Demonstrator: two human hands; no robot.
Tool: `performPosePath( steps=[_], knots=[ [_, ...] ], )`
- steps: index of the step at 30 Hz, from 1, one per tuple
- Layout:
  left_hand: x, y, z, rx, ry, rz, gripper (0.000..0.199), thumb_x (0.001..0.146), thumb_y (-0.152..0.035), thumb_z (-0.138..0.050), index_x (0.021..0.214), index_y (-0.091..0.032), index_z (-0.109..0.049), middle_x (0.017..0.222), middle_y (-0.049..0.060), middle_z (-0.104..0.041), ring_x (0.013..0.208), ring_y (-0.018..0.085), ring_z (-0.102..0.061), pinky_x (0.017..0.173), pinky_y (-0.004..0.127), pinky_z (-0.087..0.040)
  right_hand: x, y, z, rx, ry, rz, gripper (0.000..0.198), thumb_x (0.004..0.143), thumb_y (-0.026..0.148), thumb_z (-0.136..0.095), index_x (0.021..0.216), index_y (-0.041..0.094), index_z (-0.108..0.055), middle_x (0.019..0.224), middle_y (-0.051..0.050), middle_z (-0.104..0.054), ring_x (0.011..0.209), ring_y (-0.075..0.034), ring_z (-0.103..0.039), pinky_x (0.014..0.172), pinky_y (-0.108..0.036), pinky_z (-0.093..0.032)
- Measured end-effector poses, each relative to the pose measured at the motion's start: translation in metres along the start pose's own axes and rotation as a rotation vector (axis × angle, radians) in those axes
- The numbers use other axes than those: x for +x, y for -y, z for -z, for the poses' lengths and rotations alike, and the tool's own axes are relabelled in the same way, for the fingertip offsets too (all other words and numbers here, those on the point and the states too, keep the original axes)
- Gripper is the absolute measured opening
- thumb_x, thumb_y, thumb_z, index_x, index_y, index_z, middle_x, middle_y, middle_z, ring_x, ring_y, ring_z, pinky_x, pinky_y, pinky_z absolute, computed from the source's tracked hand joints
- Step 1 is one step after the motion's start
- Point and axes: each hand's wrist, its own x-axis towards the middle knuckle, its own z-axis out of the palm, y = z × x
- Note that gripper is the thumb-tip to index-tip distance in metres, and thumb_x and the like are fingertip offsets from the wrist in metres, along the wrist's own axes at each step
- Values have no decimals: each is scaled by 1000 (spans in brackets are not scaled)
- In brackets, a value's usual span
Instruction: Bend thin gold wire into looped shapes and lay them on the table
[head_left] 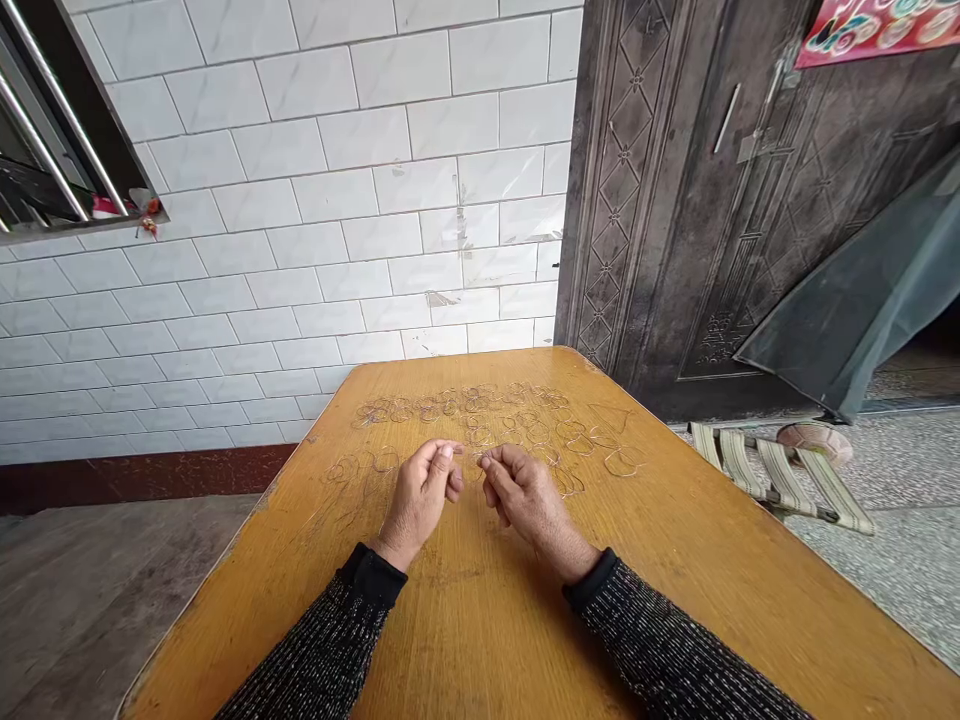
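Note:
My left hand [424,492] is raised over the middle of the table, thumb and forefinger pinched together. Facing it, a short gap away, my right hand [525,492] makes a similar pinch. A very thin wire [469,452] shows faintly between the fingertips; most of it is too fine to follow. Beyond my hands lie several thin wire loops [480,398], bent into flower-like shapes in a row. More wire loops [577,437] are spread to the right, and loose fine wire pieces [352,475] lie to the left of my left hand.
The wooden table [480,620] reaches toward a white tiled wall [315,210]. A dark carved door [675,200] stands back right, with a grey-green sheet [847,300] hanging by it. On the floor at right is a stool with striped straps [780,475]. A barred window [60,120] is upper left.

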Motion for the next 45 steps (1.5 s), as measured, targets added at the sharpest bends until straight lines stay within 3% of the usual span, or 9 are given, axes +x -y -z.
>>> performPosePath(
  steps=[5, 9, 16, 31, 39, 45],
  knots=[
    [5, 2, 6, -292, 58, 146, 27, 78, -39, -53, 82, -14, -62, 71, 1, -56, 48, 5, -39, 44, 18, -27, 3, 2, 3, 71, -26, -56, 22, 82, 34, -42, 67, 19, -45, 43, 7, -46, 26, -5, -35, 30, -16, -25],
    [6, 2, 8, -578, 165, 274, 21, 71, -32, -64, 77, -12, -63, 73, 2, -55, 55, 5, -43, 47, 16, -30, 3, 3, 4, 123, -18, -72, 22, 81, 35, -43, 65, 19, -43, 42, 8, -46, 25, -5, -34, 29, -16, -24],
    [5, 3, 6, -760, 172, 316, 17, 65, -24, -71, 75, -12, -64, 68, -1, -54, 55, 4, -45, 50, 16, -34, 2, 3, 2, 118, 2, -53, 25, 81, 36, -43, 63, 19, -43, 42, 7, -46, 26, -5, -35, 29, -17, -24],
    [6, 8, -4, -841, 63, 285, 20, 59, -22, -75, 68, -11, -61, 69, -1, -55, 55, 3, -45, 52, 15, -37, 2, 1, 0, 127, 5, -25, 26, 81, 38, -44, 63, 19, -43, 43, 6, -47, 27, -5, -35, 30, -17, -25],
    [11, 9, 9, -812, -12, 277, 19, 67, -25, -70, 78, -13, -61, 69, -3, -52, 56, 4, -46, 50, 16, -38, 3, 8, 5, 227, 55, -105, 29, 79, 44, -43, 82, 16, -49, 49, 5, -54, 29, -6, -42, 33, -18, -29],
    [12, 14, 9, -878, -66, 356, 23, 76, -32, -59, 94, -17, -59, 87, 1, -57, 63, 7, -52, 52, 18, -41, 4, 3, 3, 246, -5, -89, 29, 80, 43, -40, 82, 16, -48, 45, 7, -50, 26, -5, -37, 30, -18, -24]
  ],
)
